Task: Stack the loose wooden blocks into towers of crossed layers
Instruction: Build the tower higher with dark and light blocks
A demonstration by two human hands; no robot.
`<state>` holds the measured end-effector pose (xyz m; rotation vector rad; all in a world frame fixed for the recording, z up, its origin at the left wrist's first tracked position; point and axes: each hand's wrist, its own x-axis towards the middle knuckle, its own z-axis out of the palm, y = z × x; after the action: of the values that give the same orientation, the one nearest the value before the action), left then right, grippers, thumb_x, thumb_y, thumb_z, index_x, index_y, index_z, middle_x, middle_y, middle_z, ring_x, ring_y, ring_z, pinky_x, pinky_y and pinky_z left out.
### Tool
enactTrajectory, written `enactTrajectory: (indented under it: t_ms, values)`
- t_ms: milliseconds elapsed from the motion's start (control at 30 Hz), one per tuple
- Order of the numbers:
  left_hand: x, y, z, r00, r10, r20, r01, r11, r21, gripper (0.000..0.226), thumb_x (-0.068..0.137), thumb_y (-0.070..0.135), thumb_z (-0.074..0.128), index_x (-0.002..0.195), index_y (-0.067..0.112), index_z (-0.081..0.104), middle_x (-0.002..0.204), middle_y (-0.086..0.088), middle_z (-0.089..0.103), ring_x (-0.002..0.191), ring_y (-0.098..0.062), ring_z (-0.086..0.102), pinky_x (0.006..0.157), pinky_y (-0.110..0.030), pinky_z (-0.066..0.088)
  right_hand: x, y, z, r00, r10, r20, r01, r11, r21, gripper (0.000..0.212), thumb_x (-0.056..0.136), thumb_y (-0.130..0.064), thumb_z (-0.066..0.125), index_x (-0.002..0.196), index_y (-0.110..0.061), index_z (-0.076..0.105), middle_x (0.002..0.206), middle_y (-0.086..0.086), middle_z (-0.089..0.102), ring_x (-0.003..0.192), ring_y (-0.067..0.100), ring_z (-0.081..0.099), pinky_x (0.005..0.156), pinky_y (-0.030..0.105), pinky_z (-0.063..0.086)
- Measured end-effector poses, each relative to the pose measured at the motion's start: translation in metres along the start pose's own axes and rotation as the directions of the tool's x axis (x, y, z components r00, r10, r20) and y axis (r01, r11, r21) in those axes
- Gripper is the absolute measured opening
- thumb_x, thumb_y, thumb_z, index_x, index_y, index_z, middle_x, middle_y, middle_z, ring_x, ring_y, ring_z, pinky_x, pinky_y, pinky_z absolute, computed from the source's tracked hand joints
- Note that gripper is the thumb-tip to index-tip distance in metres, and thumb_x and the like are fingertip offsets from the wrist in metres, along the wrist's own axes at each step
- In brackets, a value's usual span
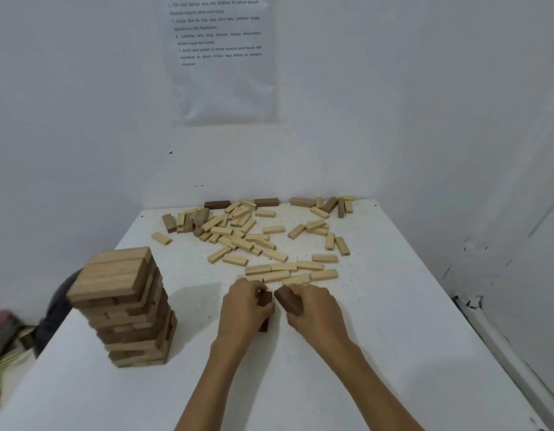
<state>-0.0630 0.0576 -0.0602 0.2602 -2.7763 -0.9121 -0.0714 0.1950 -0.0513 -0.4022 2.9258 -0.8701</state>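
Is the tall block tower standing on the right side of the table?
No, the tower stands near the left edge of the table.

Wall sheet (222, 60) reads "struktur tegak dan kemas".

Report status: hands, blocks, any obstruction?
Left hand grips a dark block; right hand grips a second dark block. One tower stands at left, loose blocks scattered beyond. Nothing blocking the hands.
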Motion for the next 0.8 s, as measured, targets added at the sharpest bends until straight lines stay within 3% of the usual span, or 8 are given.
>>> enactTrajectory:
  t_ms: [100, 167, 233, 333, 400, 500, 633, 800]
  values:
    - [-0.018, -0.005, 0.006, 1.000, 0.010, -0.007, -0.010, 1.000, -0.017, 0.030, 0.087, 0.025, 0.062, 0.116, 0.017, 0.063, 0.106, 0.001, 0.056, 0.088, -0.011, 0.054, 0.067, -0.014, 0.029, -0.019, -0.006, 0.005, 1.000, 0.007, -0.006, -0.007, 0.999, -0.033, 0.030, 0.083, -0.025, 0.063, 0.112, -0.019, 0.058, 0.101, 0.000, 0.062, 0.092, 0.017, 0.059, 0.062, 0.020, 0.036]
    - [-0.024, -0.008, 0.004, 0.999, 0.022, 0.032, -0.020, 0.997, -0.078, 0.034, 0.090, 0.026, 0.060, 0.122, 0.017, 0.060, 0.104, 0.003, 0.053, 0.085, -0.007, 0.052, 0.065, -0.012, 0.032, -0.025, -0.005, 0.004, 0.996, -0.003, 0.088, 0.004, 1.000, -0.013, 0.062, 0.079, -0.033, 0.068, 0.134, -0.022, 0.043, 0.118, 0.000, 0.053, 0.105, 0.018, 0.055, 0.074, 0.021, 0.041]
    - [-0.027, -0.013, -0.002, 0.989, 0.043, 0.141, -0.011, 0.975, -0.223, 0.043, 0.086, 0.025, 0.066, 0.127, 0.018, 0.055, 0.110, 0.005, 0.052, 0.086, -0.003, 0.053, 0.069, -0.006, 0.040, -0.027, -0.002, -0.005, 0.963, -0.032, 0.269, 0.020, 0.999, 0.050, 0.094, 0.073, -0.036, 0.076, 0.148, -0.026, 0.020, 0.132, 0.000, 0.039, 0.118, 0.018, 0.047, 0.090, 0.024, 0.042]
    - [-0.028, -0.021, -0.016, 0.922, 0.120, 0.367, 0.033, 0.923, -0.384, 0.078, 0.068, 0.019, 0.083, 0.135, 0.024, 0.044, 0.125, 0.009, 0.044, 0.100, -0.001, 0.051, 0.077, -0.004, 0.043, -0.021, 0.009, -0.018, 0.916, -0.076, 0.393, 0.025, 0.991, 0.134, 0.111, 0.066, -0.024, 0.084, 0.150, -0.030, 0.011, 0.132, -0.001, 0.040, 0.116, 0.020, 0.050, 0.098, 0.034, 0.044]
    - [-0.027, -0.026, -0.020, 0.890, 0.161, 0.427, 0.010, 0.928, -0.372, 0.093, 0.060, 0.016, 0.087, 0.138, 0.026, 0.038, 0.130, 0.011, 0.041, 0.106, -0.002, 0.049, 0.081, -0.006, 0.043, -0.013, 0.015, -0.022, 0.918, -0.093, 0.385, 0.013, 0.979, 0.206, 0.107, 0.064, -0.013, 0.085, 0.148, -0.027, 0.021, 0.119, -0.003, 0.050, 0.097, 0.016, 0.061, 0.092, 0.034, 0.049]
    - [-0.027, -0.027, -0.019, 0.897, 0.191, 0.398, -0.059, 0.945, -0.321, 0.093, 0.060, 0.014, 0.087, 0.138, 0.027, 0.038, 0.129, 0.009, 0.043, 0.101, -0.001, 0.048, 0.075, -0.005, 0.042, -0.006, 0.020, -0.022, 0.914, -0.132, 0.384, 0.025, 0.962, 0.271, 0.088, 0.063, -0.008, 0.084, 0.137, -0.026, 0.041, 0.105, -0.006, 0.056, 0.076, 0.008, 0.063, 0.077, 0.024, 0.052]
    - [-0.026, -0.025, -0.017, 0.913, 0.210, 0.349, -0.100, 0.946, -0.309, 0.087, 0.063, 0.015, 0.086, 0.136, 0.027, 0.040, 0.126, 0.008, 0.046, 0.095, -0.001, 0.049, 0.070, -0.006, 0.042, -0.002, 0.027, -0.026, 0.933, -0.123, 0.337, 0.014, 0.951, 0.308, 0.078, 0.061, -0.012, 0.086, 0.125, -0.033, 0.046, 0.099, -0.005, 0.057, 0.075, 0.007, 0.060, 0.067, 0.023, 0.052]
    - [-0.025, -0.026, -0.014, 0.917, 0.221, 0.332, -0.115, 0.943, -0.311, 0.085, 0.064, 0.016, 0.085, 0.135, 0.027, 0.041, 0.126, 0.008, 0.047, 0.094, -0.001, 0.049, 0.070, -0.008, 0.043, 0.000, 0.041, -0.029, 0.958, -0.095, 0.270, 0.067, 0.991, 0.113, 0.077, 0.060, -0.027, 0.087, 0.126, -0.031, 0.046, 0.099, -0.007, 0.048, 0.087, 0.007, 0.048, 0.077, 0.023, 0.042]
